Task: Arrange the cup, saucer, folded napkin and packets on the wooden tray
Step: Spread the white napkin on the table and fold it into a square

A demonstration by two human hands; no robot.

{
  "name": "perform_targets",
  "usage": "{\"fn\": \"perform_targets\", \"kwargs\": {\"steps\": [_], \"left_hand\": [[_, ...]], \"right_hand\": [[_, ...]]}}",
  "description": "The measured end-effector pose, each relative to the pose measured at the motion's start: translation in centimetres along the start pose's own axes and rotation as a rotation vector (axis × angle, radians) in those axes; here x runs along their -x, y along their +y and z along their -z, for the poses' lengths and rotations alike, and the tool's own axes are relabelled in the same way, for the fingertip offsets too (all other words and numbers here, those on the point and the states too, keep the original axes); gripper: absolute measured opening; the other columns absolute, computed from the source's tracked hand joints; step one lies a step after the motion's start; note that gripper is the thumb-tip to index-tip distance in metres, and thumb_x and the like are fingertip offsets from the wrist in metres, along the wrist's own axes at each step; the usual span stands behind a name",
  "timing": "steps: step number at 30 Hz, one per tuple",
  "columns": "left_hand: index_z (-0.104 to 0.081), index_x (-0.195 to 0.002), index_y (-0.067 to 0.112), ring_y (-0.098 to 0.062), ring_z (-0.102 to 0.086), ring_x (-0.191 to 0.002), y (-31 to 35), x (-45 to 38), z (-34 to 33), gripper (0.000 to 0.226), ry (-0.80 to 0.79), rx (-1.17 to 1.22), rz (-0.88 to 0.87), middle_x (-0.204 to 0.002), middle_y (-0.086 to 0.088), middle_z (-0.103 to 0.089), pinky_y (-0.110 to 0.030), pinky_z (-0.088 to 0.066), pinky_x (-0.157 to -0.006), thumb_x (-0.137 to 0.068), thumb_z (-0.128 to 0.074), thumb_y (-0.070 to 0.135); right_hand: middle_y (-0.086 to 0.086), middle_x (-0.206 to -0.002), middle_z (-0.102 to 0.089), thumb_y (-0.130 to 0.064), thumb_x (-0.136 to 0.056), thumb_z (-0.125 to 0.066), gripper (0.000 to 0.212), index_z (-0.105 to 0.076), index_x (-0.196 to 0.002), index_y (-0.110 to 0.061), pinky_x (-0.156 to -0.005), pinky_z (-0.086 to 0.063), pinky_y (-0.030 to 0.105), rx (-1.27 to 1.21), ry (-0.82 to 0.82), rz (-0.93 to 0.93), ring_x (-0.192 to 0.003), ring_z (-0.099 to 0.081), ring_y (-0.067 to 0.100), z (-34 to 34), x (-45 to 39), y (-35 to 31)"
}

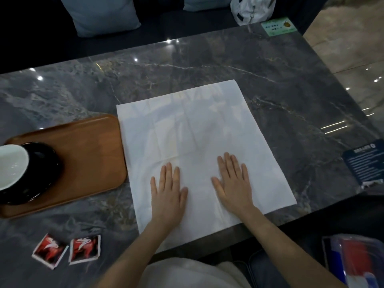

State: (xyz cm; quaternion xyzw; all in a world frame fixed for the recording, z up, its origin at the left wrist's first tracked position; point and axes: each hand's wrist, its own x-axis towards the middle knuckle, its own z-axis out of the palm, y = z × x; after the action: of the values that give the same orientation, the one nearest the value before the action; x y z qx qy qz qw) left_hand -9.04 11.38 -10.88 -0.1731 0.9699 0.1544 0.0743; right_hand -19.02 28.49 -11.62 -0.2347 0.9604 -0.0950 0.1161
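A white napkin point(191, 129) lies fully unfolded and flat on the dark marble table point(270, 84). My left hand point(168, 192) and my right hand point(232, 181) both rest palm down on its near half, fingers spread, holding nothing. To the left sits the wooden tray point(89, 150). On the tray's left part stands a black saucer point(41, 183) with a cup point(11, 165), white inside, on it. Two red packets point(49, 251) point(85, 249) lie side by side on the table near the front left.
A dark blue card point(363, 163) lies at the table's right edge, a green sticker point(278, 27) at the far corner. Cushions point(104, 15) and a white bag point(253, 9) sit beyond the table. A red and blue plastic pack point(357, 262) lies at lower right.
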Motion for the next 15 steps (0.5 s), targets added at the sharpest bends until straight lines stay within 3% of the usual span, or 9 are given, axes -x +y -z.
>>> {"fn": "perform_targets", "kwargs": {"steps": [3,7,10,13,15], "left_hand": [[-0.008,-0.147,0.024,-0.018,0.009,-0.142,-1.5,-0.2,-0.1,0.062,-0.012,-0.008,-0.015,-0.158,-0.005,-0.006,-0.044,0.0,-0.117,-0.091,-0.012,0.05],[-0.008,-0.147,0.028,-0.019,0.011,-0.143,-2.3,-0.5,0.5,0.06,-0.014,-0.023,-0.045,-0.159,-0.002,-0.003,-0.044,0.0,-0.117,-0.092,-0.016,0.049],[-0.008,-0.147,0.026,-0.023,0.006,-0.146,-1.9,-0.6,1.2,0.058,-0.054,-0.014,-0.037,-0.159,-0.003,-0.002,-0.045,-0.001,-0.117,-0.095,-0.023,0.046],[-0.032,-0.14,0.018,-0.032,-0.02,-0.142,-1.0,-1.4,3.0,0.053,-0.062,-0.012,-0.023,-0.154,-0.013,-0.025,-0.047,-0.023,-0.112,-0.091,-0.041,0.036],[-0.054,-0.12,0.011,-0.035,-0.046,-0.122,-0.4,-3.0,4.8,0.037,-0.026,-0.009,-0.003,-0.134,-0.016,-0.051,-0.043,-0.042,-0.094,-0.087,-0.049,0.027]], "right_hand": [[0.001,-0.158,-0.008,-0.053,-0.09,-0.018,0.065,-0.004,-0.147,-0.023,-0.115,0.001,0.039,0.041,0.022,-0.011,-0.145,-0.006,0.018,0.2,-0.1,0.2],[0.003,-0.157,-0.014,-0.056,-0.088,-0.014,0.068,-0.012,-0.147,-0.022,-0.116,-0.005,0.042,0.041,0.033,-0.035,-0.145,-0.01,0.021,0.5,-0.1,0.0],[0.002,-0.157,-0.017,-0.056,-0.089,-0.021,0.067,-0.016,-0.146,-0.022,-0.117,-0.006,0.043,0.007,0.014,-0.035,-0.145,-0.011,0.021,1.1,-0.3,-0.1],[0.007,-0.148,-0.037,-0.043,-0.088,-0.043,0.057,-0.037,-0.138,-0.017,-0.113,-0.018,0.044,-0.026,0.05,-0.02,-0.137,-0.031,0.025,2.3,-1.1,-0.3],[0.008,-0.132,-0.052,-0.034,-0.086,-0.046,0.043,-0.051,-0.124,-0.015,-0.107,-0.026,0.041,0.027,0.07,-0.009,-0.121,-0.046,0.027,3.5,-2.5,-0.6]]}}
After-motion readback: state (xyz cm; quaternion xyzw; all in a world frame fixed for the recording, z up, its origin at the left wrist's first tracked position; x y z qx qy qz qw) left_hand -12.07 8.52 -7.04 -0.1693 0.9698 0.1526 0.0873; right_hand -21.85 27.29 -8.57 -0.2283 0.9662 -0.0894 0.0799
